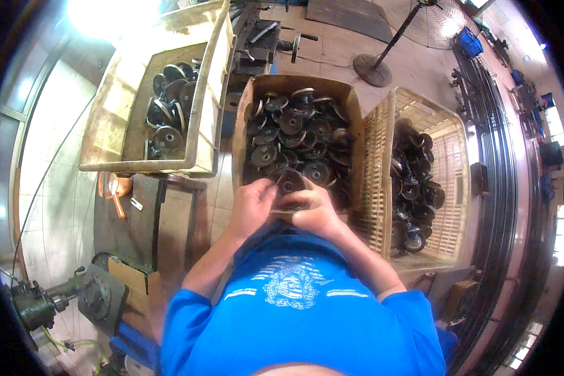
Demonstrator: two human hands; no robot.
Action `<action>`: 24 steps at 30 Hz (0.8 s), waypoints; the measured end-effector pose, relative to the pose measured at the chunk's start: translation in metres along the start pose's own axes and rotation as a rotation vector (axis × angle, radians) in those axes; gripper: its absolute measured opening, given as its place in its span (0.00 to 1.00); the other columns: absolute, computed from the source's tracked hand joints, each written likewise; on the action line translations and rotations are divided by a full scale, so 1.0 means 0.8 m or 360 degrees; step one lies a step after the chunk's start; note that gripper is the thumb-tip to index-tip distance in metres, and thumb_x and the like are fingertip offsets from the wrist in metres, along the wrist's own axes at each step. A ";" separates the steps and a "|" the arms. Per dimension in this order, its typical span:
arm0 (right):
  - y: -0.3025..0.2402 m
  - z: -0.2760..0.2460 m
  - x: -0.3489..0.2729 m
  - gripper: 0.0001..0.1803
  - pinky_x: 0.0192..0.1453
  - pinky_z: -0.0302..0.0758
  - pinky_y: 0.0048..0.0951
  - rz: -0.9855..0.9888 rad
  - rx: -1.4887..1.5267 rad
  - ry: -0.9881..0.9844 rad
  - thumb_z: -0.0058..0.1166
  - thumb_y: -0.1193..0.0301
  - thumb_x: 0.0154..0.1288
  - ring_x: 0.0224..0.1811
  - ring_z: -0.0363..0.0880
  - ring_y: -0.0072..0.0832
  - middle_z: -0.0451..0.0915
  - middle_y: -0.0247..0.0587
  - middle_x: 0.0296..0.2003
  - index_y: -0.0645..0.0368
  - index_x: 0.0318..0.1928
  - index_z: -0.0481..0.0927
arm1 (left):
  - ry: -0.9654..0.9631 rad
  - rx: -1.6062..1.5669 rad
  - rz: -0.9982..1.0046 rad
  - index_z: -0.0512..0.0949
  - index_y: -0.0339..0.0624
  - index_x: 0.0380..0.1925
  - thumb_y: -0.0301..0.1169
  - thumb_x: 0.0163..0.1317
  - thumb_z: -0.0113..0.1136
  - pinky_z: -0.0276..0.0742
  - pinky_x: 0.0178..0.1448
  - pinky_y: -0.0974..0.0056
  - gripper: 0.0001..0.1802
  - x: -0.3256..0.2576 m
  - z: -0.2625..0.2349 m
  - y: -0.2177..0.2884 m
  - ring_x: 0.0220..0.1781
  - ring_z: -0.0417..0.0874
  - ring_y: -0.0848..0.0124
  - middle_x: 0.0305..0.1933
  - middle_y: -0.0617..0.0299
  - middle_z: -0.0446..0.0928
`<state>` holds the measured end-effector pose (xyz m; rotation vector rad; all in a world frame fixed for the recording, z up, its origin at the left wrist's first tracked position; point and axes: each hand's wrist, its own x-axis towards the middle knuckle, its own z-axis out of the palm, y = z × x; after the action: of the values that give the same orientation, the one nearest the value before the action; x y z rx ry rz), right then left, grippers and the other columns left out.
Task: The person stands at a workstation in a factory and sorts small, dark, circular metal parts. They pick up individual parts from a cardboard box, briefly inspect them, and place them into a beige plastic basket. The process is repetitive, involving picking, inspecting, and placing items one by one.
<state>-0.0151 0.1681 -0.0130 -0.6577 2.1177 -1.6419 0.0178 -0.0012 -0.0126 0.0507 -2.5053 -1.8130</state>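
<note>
Hubbed disc: one dark, round metal part (289, 182) with a central hub, held in front of the blue shirt (294, 326), over the near edge of the cardboard box; clock directions below are read from it, 12 pointing away from the wearer.
Left hand: at 8 o'clock (257, 197), fingers bent and gripping the disc's left side.
Right hand: at 4 o'clock (313, 203), fingers curled against the disc's lower right side, so both hands share the hold.
Cardboard box: at 12 o'clock (355, 144), heaped with similar dark discs; whether the held one touches the heap cannot be told.
Yellowed crate: at 10 o'clock (109, 119), with a smaller cluster of such parts.
Slatted crate: at 3 o'clock (377, 182), with another dark heap.
Dark surface: at 9 o'clock (125, 225), carrying an orange-handled tool (116, 199).
Step in hand: judging by the two-handed hold, handling a single disc, apparently turning or checking it.
Next move: would call for a secure grip on the rim and clearance from the heaped parts and the box's near wall.
</note>
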 end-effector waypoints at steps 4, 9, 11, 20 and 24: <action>-0.010 -0.001 -0.005 0.19 0.58 0.68 0.35 -0.0128 -0.0181 0.0053 0.52 0.75 0.34 0.53 0.72 0.47 0.68 0.58 0.53 0.64 0.34 0.81 | -0.0027 -0.0236 -0.0172 0.76 0.34 0.32 0.26 0.63 0.50 0.56 0.19 0.75 0.07 -0.004 0.008 0.007 0.17 0.65 0.86 0.17 0.71 0.70; 0.001 0.011 -0.011 0.18 0.60 0.66 0.41 -0.0374 -0.0702 -0.0096 0.57 0.70 0.35 0.55 0.66 0.58 0.57 0.74 0.57 0.63 0.33 0.81 | 0.0057 -0.0180 -0.0151 0.75 0.33 0.30 0.24 0.60 0.49 0.65 0.27 0.70 0.06 -0.001 0.017 0.001 0.24 0.71 0.81 0.22 0.60 0.75; 0.013 0.013 -0.009 0.23 0.60 0.66 0.41 -0.0408 -0.0848 -0.0075 0.57 0.69 0.36 0.55 0.67 0.58 0.56 0.74 0.58 0.66 0.38 0.79 | 0.0108 -0.0145 -0.0087 0.75 0.32 0.30 0.23 0.60 0.49 0.68 0.28 0.69 0.06 0.004 0.020 -0.008 0.25 0.72 0.79 0.22 0.60 0.75; 0.046 0.039 0.041 0.27 0.53 0.71 0.42 -0.0388 -0.0594 0.0072 0.54 0.75 0.37 0.50 0.69 0.60 0.60 0.70 0.55 0.71 0.44 0.72 | 0.0468 0.0259 0.0047 0.74 0.33 0.27 0.24 0.56 0.51 0.66 0.22 0.60 0.05 0.021 0.022 -0.038 0.19 0.76 0.54 0.17 0.45 0.72; 0.056 0.040 0.063 0.28 0.53 0.72 0.43 -0.0288 -0.0665 0.0025 0.54 0.74 0.36 0.47 0.70 0.61 0.61 0.71 0.54 0.70 0.45 0.71 | 0.0478 0.0324 0.0041 0.75 0.31 0.28 0.24 0.57 0.52 0.67 0.23 0.64 0.06 0.018 0.009 -0.057 0.20 0.76 0.65 0.19 0.48 0.74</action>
<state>-0.0445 0.1228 -0.0646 -0.9890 2.5019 -1.2930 0.0032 -0.0091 -0.0580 0.2751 -2.4477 -1.4120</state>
